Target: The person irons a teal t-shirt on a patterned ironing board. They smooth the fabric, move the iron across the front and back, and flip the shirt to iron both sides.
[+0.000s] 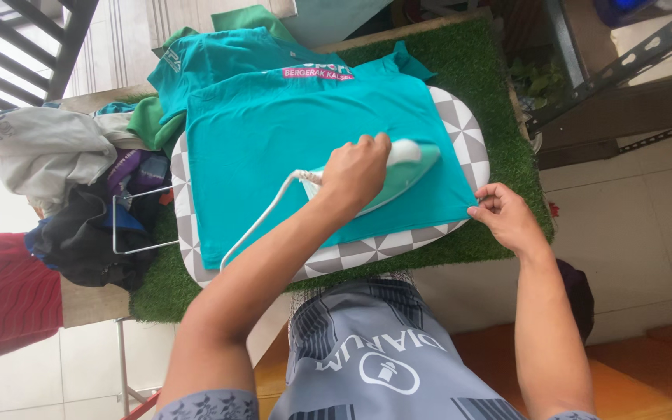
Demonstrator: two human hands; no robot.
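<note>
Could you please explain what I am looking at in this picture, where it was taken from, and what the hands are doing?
There is no machine here: the one picture comes from a camera worn on a person's head, looking down at their own two bare hands. The left hand grips the handle of a pale green and white iron, which rests on a teal shirt. A white cord trails from the iron towards the person. The right hand pinches the shirt's edge at the near right corner. The shirt lies flat on a small ironing board with a grey and white triangle pattern, and the board sits on a green grass-like mat. To the left lies a pile of other clothes in grey, black, purple and green. The floor below is tiled.
</note>
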